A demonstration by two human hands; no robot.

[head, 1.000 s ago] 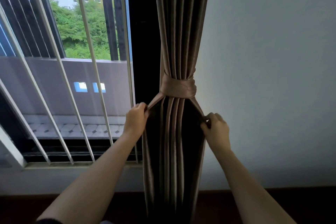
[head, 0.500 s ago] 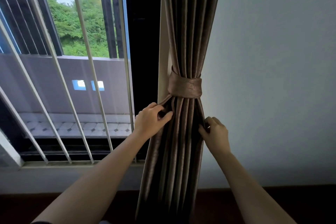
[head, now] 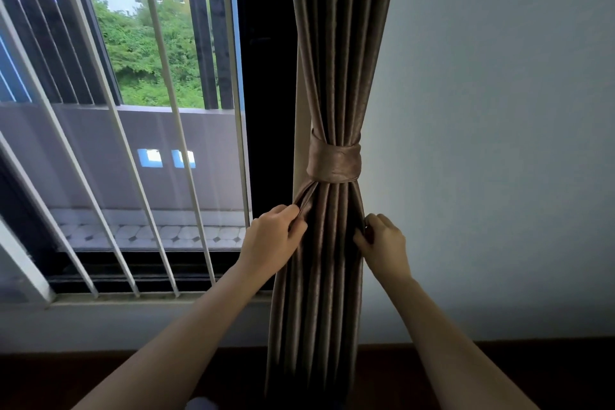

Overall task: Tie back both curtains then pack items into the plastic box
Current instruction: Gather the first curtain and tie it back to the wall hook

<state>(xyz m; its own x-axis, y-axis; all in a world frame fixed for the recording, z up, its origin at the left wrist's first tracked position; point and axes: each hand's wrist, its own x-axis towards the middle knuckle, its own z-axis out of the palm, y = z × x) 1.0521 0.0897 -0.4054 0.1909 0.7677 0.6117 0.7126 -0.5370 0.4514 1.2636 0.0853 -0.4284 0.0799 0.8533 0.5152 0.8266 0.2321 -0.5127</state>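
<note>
A brown pleated curtain (head: 339,53) hangs gathered at the window's right side. A matching fabric tie-back band (head: 334,161) is wrapped around it at mid height. Just below the band, my left hand (head: 273,240) pinches the tie's loose end at the curtain's left edge. My right hand (head: 382,245) grips the other end at the curtain's right edge, its fingertips tucked behind the folds. No plastic box is in view.
The window (head: 149,143) with white metal bars fills the left half, with a white sill (head: 133,304) below it. A plain white wall (head: 499,143) is to the right. A dark brown skirting and floor (head: 499,376) run along the bottom.
My left hand has moved in from the left toward the curtain, so the tie end it holds now lies against the folds. My right hand has stayed put.
</note>
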